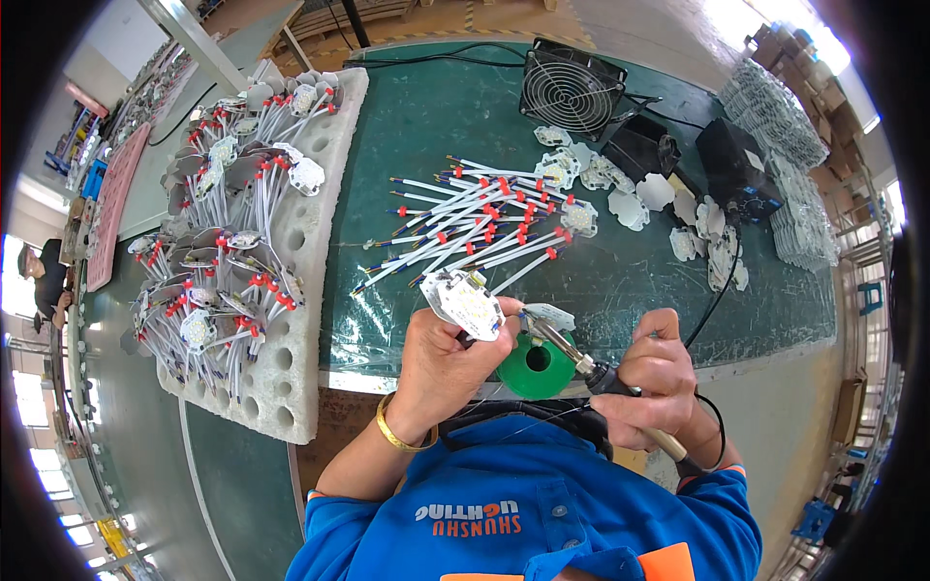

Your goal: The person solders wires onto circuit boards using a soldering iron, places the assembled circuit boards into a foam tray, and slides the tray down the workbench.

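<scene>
On foam tray (308,339), wired boards (245,238)

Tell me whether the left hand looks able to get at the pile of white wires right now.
Probably not to grip them: the left hand holds a white board. Otherwise the way looks free, as the white wires lie close in front of it on the green table.

Reference: green spool (531,387). Just left, the left hand (441,363) pinches a white circuit board (467,305). Just right, the right hand (657,373) grips a soldering iron (603,377). Beyond the spool lie white wires (475,228); farther beyond stands a black fan (572,92). Well left: foam block (308,363), bearing wired boards (199,329).
</scene>
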`<state>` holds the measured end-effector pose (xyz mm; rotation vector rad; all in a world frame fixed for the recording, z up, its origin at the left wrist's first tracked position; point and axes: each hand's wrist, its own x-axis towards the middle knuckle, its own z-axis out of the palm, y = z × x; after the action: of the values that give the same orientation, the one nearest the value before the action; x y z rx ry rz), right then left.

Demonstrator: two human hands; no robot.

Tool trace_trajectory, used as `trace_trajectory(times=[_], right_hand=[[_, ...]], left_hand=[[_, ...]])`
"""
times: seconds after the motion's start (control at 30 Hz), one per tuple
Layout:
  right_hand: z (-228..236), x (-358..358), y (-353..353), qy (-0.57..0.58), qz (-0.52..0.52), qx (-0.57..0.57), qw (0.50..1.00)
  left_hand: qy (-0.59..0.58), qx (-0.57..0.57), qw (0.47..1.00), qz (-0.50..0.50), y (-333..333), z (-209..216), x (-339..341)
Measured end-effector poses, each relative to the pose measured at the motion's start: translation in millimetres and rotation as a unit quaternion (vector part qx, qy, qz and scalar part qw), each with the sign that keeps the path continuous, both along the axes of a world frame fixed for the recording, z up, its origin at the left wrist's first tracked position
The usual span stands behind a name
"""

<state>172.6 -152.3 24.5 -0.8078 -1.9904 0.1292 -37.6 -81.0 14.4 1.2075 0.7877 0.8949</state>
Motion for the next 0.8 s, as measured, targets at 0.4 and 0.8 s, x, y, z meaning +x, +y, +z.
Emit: trace_trajectory(times=[0.4, 0.8], right_hand=[[0, 3, 4, 0.074, 0.008, -0.009, 0.997], [2, 5, 7, 0.047, -0.008, -0.024, 0.999]], left_hand=[[0.018, -0.038, 0.999, 0.017, 7, 0, 2], [-0.038, -0.084, 0.996, 0.005, 11, -8, 1]])
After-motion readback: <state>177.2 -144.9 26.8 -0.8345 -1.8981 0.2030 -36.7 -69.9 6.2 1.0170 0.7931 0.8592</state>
